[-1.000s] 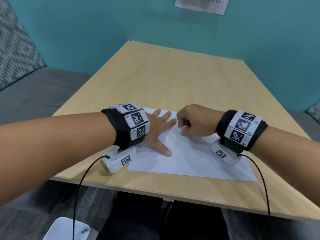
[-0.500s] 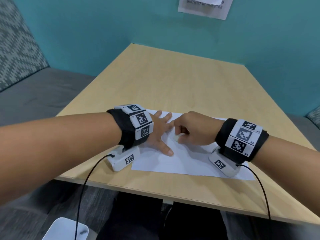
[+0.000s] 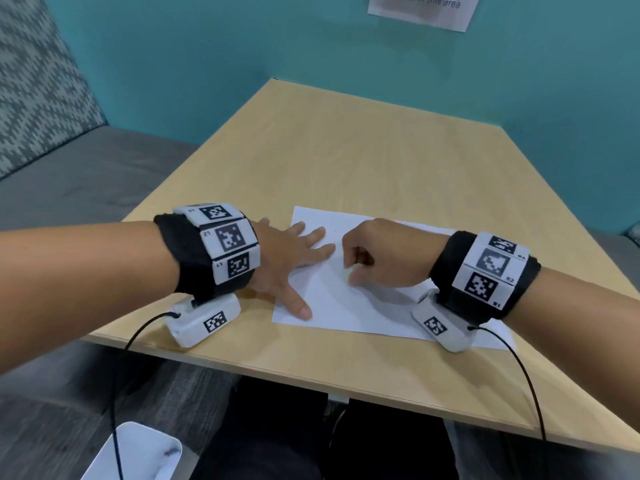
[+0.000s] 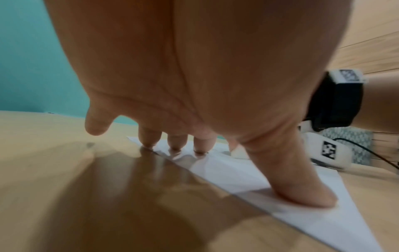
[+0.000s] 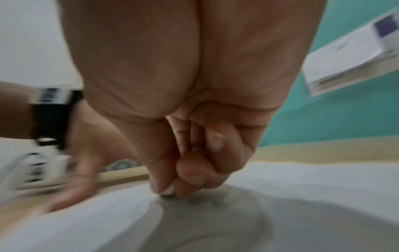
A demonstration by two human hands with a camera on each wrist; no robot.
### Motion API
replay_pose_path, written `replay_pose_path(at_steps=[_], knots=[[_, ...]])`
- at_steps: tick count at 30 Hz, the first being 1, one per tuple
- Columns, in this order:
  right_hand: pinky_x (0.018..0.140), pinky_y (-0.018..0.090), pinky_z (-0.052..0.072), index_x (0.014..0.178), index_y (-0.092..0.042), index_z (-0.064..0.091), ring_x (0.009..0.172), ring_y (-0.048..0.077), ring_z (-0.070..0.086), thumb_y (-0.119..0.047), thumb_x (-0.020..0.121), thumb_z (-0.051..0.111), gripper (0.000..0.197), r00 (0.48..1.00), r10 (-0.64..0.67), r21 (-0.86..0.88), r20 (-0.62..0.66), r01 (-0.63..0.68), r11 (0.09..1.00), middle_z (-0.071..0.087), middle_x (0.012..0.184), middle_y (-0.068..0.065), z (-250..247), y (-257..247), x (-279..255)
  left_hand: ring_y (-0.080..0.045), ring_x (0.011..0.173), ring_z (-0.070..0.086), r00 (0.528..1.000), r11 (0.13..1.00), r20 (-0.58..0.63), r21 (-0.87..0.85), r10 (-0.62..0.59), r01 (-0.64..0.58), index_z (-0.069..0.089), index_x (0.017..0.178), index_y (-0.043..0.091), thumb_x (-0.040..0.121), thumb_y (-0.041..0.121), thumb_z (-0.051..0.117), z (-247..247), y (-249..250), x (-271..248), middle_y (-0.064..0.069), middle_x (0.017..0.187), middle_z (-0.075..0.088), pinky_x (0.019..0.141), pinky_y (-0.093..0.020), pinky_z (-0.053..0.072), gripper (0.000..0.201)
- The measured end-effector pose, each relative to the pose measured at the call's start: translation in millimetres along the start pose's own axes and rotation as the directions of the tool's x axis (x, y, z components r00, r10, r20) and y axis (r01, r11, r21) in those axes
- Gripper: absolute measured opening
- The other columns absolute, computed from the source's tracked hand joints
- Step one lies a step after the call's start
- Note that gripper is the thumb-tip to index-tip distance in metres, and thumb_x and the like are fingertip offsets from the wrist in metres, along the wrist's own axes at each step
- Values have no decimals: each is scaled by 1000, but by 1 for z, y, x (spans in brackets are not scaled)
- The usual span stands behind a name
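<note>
Right grip point(image 3: 384, 254) was clenched, thumb and curled fingers pinching a small white block point(image 5: 168, 191), tip down on the sheet of paper point(image 3: 346, 306). The block sat right under the knuckles, touching the sheet a little left of its middle. Most of it was hidden in the fist; only the bottom end showed.

Left grip point(image 3: 287, 258) was released, flat, fingers spread, pressing the sheet's left side. Three fingertips point(image 4: 149, 141) landed just inside the left edge, thumb further down by the near-left corner. The little finger was off the sheet, over bare wood. Left index tip was near the right grip, small gap, not touching.

Sheet: white, thin, rectangular, lying flat, slightly skewed to the surface's near edge. Slight ripple by the left fingertips in the left wrist view. Block: matte white, blunt-ended; exact shape could not be told.

Surface point(image 3: 346, 150): light wood-look top, smooth, faint sheen, far edge against a teal wall point(image 3: 207, 46). A white notice point(image 3: 422, 8) hung on that wall, print mostly cut off. Grey bench point(image 3: 69, 174) with a zigzag-pattern cushion point(image 3: 34, 81) sat to the left.

Both wrists carried black bands point(image 3: 187, 258) with white marker tiles, plus white camera modules point(image 3: 204, 320) low at the surface, the right one over the sheet's near edge. Black cables point(image 3: 526, 382) ran off the near edge.
</note>
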State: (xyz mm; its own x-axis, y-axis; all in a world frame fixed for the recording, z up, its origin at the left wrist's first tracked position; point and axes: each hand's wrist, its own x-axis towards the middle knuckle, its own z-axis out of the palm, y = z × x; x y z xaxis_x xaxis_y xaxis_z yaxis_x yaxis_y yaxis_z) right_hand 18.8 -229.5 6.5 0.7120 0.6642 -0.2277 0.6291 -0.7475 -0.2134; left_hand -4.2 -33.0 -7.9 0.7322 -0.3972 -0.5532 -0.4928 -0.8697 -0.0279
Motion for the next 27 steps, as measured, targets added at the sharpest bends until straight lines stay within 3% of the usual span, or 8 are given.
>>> replay_pose_path(at_steps=[4, 8, 13, 18, 21, 22, 24, 27], knots=[[57, 18, 37, 85, -18, 58, 61, 6, 48, -17, 83, 60, 3, 981, -169, 17, 93, 169, 986, 53, 67, -11, 13, -30, -3, -22, 152, -18, 999, 998, -8, -43, 36, -36, -10, 154, 47, 77, 76, 60, 0, -2, 1, 8, 163, -26, 115, -69, 3, 108], [64, 26, 36, 88, -11, 62, 70, 19, 49, -16, 83, 62, 7, 1000, -21, -89, -19, 19, 996, 47, 66, -13, -1, -10, 11, -21, 152, -18, 1000, 1000, 0, -1, 21, -21, -20, 153, 42, 77, 79, 56, 2, -2, 2, 8, 163, -27, 116, -68, 5, 114], [57, 23, 36, 79, -20, 55, 63, 14, 47, -13, 83, 58, 8, 979, -169, -33, 117, 174, 984, 56, 69, -3, 11, -37, 2, -24, 152, -18, 999, 998, -31, -43, 43, -44, 0, 155, 46, 78, 74, 61, 3, -2, 2, 7, 164, -24, 115, -70, 6, 103], [59, 24, 35, 78, -14, 57, 58, 9, 44, -11, 82, 59, 5, 999, -46, -58, 7, 46, 997, 48, 63, -11, -3, -21, 14, -25, 152, -16, 998, 998, -23, -40, 50, -51, -9, 154, 47, 76, 77, 60, 5, -6, 7, 11, 163, -26, 112, -73, 8, 108], [50, 23, 33, 77, -5, 58, 57, 15, 44, -10, 81, 57, 6, 980, -162, -34, 112, 167, 985, 56, 64, 5, 9, -40, 4, -26, 152, -19, 998, 996, -27, -69, 62, -64, 12, 154, 49, 77, 74, 62, 4, -5, 4, 8, 164, -25, 113, -73, 3, 95], [50, 22, 32, 77, -6, 57, 57, 14, 44, -10, 82, 58, 6, 977, -168, -40, 130, 174, 984, 55, 64, 3, 10, -40, 3, -25, 152, -19, 997, 995, -29, -74, 65, -67, 16, 153, 48, 77, 74, 63, 4, -4, 4, 8, 164, -25, 114, -72, 3, 93], [54, 21, 33, 79, -11, 57, 59, 13, 45, -12, 83, 60, 5, 993, -84, -86, 79, 91, 992, 52, 64, -4, 3, -27, 11, -24, 152, -17, 998, 997, -28, -53, 55, -57, 2, 156, 45, 77, 75, 61, 3, -3, 4, 8, 164, -25, 114, -71, 5, 103], [57, 24, 35, 82, -6, 61, 64, 19, 46, -12, 82, 63, 7, 1000, -13, -66, -7, 12, 998, 56, 66, 1, -4, -12, 17, -24, 152, -16, 999, 999, -25, -29, 39, -40, -17, 154, 43, 76, 78, 59, 4, -5, 6, 8, 163, -26, 114, -71, 8, 114]])
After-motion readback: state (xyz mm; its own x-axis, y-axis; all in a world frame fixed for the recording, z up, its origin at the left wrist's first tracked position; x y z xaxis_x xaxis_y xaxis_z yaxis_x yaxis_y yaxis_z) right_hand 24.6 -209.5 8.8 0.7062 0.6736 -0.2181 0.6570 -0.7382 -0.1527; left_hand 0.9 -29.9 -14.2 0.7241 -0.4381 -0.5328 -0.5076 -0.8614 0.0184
